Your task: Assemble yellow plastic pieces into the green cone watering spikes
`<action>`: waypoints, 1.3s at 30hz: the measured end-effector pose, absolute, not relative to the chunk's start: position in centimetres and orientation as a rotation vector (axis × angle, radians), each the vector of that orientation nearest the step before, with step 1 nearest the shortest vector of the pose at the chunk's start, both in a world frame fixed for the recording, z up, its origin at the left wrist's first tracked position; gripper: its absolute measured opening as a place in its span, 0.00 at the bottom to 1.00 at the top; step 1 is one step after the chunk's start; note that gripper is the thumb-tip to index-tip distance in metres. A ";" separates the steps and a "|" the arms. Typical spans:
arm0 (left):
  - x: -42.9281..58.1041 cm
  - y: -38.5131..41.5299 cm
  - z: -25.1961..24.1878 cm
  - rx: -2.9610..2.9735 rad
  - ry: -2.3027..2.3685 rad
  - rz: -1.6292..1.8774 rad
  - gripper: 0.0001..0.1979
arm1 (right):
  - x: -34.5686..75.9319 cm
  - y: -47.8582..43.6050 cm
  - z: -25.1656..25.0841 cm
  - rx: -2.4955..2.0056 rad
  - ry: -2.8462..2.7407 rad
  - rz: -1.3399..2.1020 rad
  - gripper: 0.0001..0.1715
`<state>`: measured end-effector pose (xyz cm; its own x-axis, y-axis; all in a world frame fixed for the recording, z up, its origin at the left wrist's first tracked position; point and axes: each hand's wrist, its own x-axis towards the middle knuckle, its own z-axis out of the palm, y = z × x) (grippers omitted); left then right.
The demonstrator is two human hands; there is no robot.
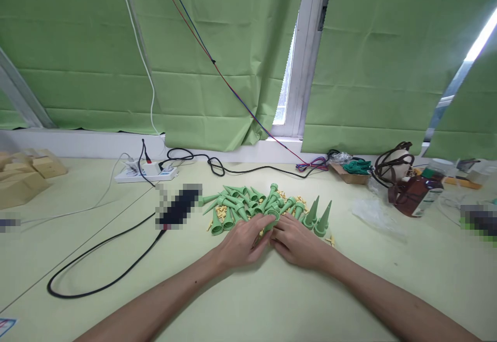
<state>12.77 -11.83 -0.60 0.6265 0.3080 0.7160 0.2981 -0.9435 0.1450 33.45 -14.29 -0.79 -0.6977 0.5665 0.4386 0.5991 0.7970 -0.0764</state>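
Observation:
My left hand [243, 241] is closed around a green plastic cone-shaped spike [274, 214], its round base end turned up. Close against it, my right hand [298, 241] has its fingers curled together at the spike. Whatever those fingers pinch is hidden. Just beyond both hands lies a pile of similar green spikes [238, 202], pointing every way. Small yellow plastic pieces [221, 212] are scattered among and under them. To the right of my right hand, two green spikes [322, 220] stand upright on their bases.
A black cable [112, 283] loops across the left of the table from a blurred dark device [180, 207]. Behind it sits a white power strip [145, 173]. At the right are a brown bottle [417, 194], a clear plastic bag [376, 218] and a cardboard box [349, 174].

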 end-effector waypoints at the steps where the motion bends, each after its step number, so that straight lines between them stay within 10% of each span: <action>1: 12.8 -11.8 -0.6 2.811 0.531 1.268 0.19 | 33.5 -14.2 -0.7 -0.850 -2.524 -0.101 0.08; 39: 13.0 -11.8 -1.0 2.662 0.704 1.403 0.20 | 33.1 -14.6 -1.0 -0.902 -2.425 -0.003 0.03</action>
